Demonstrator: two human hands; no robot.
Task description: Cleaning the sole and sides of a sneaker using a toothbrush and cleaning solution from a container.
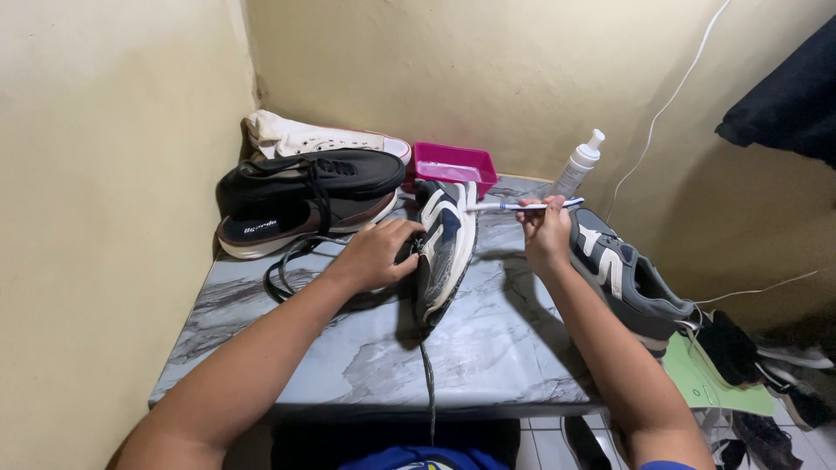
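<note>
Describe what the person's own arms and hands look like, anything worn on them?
Both forearms are bare, with no gloves, watch, rings or bracelets visible on the left hand or the right hand. A sliver of blue sleeve shows at the right upper arm, at the picture's bottom edge.

Left arm: bare forearm runs from lower left of the frame toward centre; left hand (379,254) palm-down, fingers curled in a closed grip. Right arm: bare forearm rises from lower right; right hand (544,233) raised, fingers pinched together in a fine grip, wrist bent slightly.
</note>
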